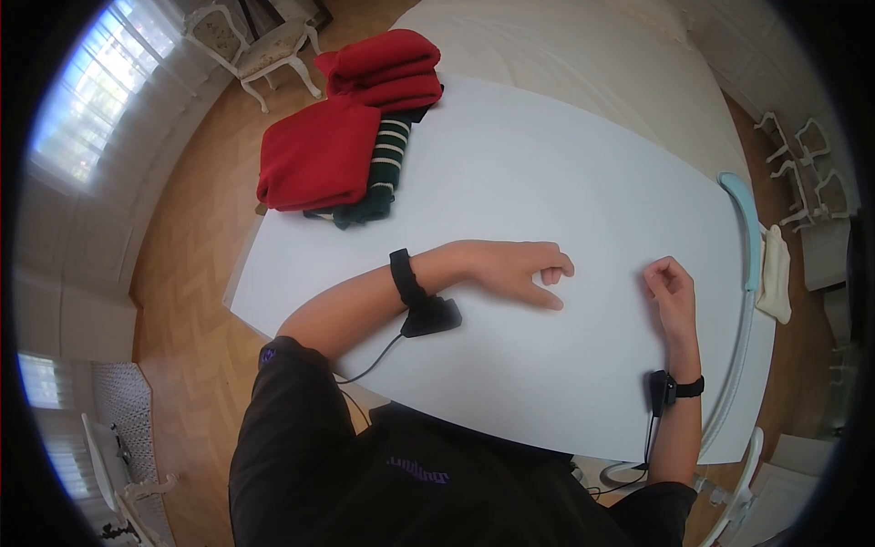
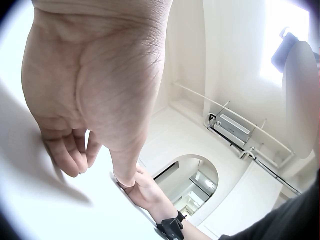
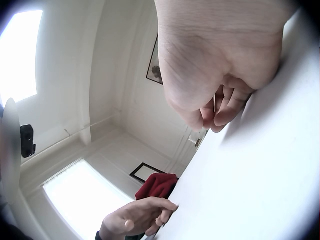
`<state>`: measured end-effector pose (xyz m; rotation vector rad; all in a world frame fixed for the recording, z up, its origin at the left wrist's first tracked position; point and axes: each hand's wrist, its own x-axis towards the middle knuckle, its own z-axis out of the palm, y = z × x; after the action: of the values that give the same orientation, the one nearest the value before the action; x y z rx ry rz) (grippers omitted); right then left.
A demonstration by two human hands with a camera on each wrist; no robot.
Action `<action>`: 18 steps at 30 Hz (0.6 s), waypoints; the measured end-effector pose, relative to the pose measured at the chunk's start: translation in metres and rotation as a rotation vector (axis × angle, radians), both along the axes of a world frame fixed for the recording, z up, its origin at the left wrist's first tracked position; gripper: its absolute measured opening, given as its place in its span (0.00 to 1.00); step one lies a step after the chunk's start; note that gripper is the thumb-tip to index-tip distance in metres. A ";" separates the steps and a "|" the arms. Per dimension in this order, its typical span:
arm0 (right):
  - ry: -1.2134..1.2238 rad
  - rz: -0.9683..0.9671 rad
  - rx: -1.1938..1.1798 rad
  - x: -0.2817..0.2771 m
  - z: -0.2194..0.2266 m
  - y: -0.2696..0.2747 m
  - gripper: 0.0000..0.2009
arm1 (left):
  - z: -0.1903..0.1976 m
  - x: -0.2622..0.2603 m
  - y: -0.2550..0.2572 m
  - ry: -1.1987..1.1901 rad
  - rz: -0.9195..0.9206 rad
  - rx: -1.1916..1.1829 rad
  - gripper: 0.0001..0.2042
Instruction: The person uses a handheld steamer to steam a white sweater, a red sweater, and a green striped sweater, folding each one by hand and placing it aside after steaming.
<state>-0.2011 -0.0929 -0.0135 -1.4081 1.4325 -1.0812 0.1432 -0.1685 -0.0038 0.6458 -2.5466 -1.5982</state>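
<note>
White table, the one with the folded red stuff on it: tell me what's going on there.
A person has their left hand and right hand over the white table, fingers loosely bent, neither holding anything. Folded red cloths and a green striped cloth lie toward the left, apart from both hands.

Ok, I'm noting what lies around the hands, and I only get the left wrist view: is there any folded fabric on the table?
Observer: Yes, the head view shows two folded red pieces of fabric, one nearer and one farther, by the left edge of the table.
Operator: Is anything under the nearer one?
Observer: A dark green fabric with pale stripes sticks out from beneath it.
Operator: And what's past the right hand?
Observer: A curved light-blue piece runs along the table's right edge, beyond the right hand.
</note>
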 end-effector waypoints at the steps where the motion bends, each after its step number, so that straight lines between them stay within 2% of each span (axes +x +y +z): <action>1: -0.002 -0.002 0.003 0.000 0.000 0.000 0.06 | 0.000 0.000 0.000 0.007 -0.006 -0.008 0.29; 18: 0.010 0.007 -0.008 0.000 0.001 0.000 0.06 | 0.000 0.000 -0.001 -0.005 -0.005 0.002 0.29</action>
<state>-0.2006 -0.0925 -0.0124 -1.4255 1.4309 -1.0778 0.1432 -0.1691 -0.0035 0.6452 -2.5522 -1.6026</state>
